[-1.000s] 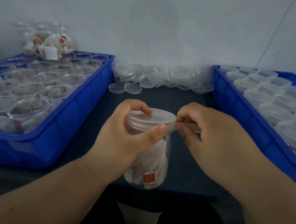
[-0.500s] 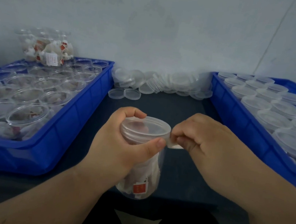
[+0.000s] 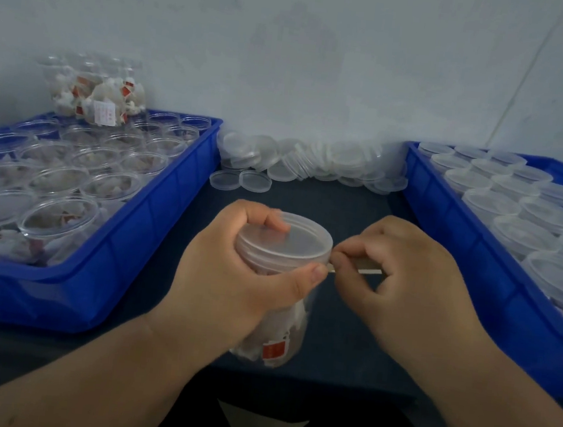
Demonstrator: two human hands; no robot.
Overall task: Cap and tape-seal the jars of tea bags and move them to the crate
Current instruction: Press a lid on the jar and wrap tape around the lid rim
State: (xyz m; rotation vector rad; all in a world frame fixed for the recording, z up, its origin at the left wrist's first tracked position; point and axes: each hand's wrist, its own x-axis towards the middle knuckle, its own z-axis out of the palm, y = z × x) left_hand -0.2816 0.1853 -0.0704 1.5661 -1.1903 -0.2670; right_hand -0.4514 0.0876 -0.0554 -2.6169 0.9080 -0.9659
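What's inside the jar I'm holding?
White tea bags with a red tag show low in the jar. The left hand and the lid hide the upper part, so its fill level cannot be seen.

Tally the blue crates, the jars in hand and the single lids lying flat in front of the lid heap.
Blue crates: 2, left and right
Jars in hand: 1, capped, in the grip of the left hand while the right hand pinches tape
Single flat lids: 2
Total: 5
The heap behind is too jumbled to count.
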